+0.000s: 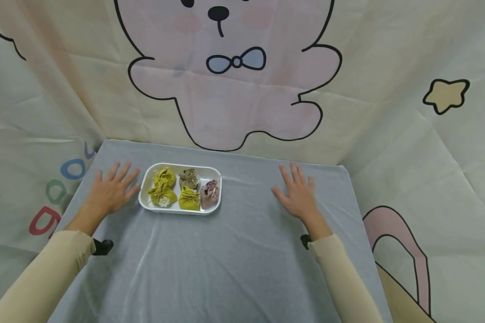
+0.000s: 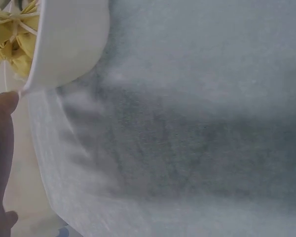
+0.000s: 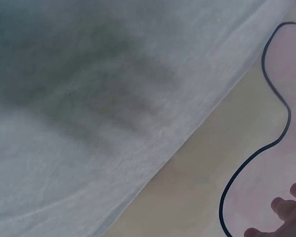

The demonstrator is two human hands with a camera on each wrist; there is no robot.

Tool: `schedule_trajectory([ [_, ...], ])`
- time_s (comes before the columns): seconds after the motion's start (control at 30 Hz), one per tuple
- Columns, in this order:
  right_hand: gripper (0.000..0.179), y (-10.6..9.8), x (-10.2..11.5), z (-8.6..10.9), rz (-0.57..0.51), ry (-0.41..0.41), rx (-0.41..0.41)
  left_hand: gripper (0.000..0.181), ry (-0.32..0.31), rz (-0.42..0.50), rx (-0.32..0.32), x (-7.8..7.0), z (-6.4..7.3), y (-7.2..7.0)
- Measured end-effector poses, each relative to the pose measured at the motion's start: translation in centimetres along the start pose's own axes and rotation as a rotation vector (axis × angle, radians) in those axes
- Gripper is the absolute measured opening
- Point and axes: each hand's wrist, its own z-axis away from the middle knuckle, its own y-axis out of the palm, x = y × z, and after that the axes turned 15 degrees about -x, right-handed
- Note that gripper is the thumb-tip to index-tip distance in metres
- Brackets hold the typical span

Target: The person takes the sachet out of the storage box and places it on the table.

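Our left hand [image 1: 108, 192] and right hand [image 1: 300, 195] hover above the blue-grey cloth [image 1: 210, 269], fingers spread and grasping nothing — the left just beside the white tray [image 1: 205, 173], the right well apart from it. On the cloth, toward our left, the tray bears yellow-green pouches [image 1: 189, 199], an olive pouch [image 1: 189, 179] and a dusty-pink pouch [image 1: 209, 195]. Beyond the far edge we see a pale curtain [image 1: 372, 45] printed with a pinkish animal [image 1: 234, 103] — blue bow tie [image 1: 253, 59] and all.

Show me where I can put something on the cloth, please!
Bare cloth lies between the white tray and right hand, and between the sleeves. Pouches crowd the tray; the left hand crowds its left end.
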Motion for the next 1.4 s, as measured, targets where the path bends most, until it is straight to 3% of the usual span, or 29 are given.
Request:
schedule_trajectory([
  [0.27, 0.073, 0.5, 2.3, -0.6, -0.086, -0.013, 0.016, 0.065, 0.019, 0.090, 0.085, 0.0, 0.5, 0.5],
  [0.47, 0.074, 1.0, 4.2, -1.0, -0.167, -0.005, 0.043, 0.064, 0.062, 0.095, 0.064, -0.1, 0.7, 0.5],
  [0.77, 0.083, 1.9, 6.9, -1.9, -0.397, 0.027, 0.110, 0.063, 0.110, 0.106, 0.043, -0.5, 1.0, 0.5],
  [1.03, 0.085, 3.4, 9.2, -2.7, -0.502, 0.056, 0.132, 0.065, 0.183, 0.109, 0.026, -0.4, 1.3, 0.4],
  [1.4, 0.078, 5.0, 11.3, -3.4, -0.676, 0.059, 0.136, 0.073, 0.185, 0.155, 0.060, -0.2, 1.1, 0.3],
])
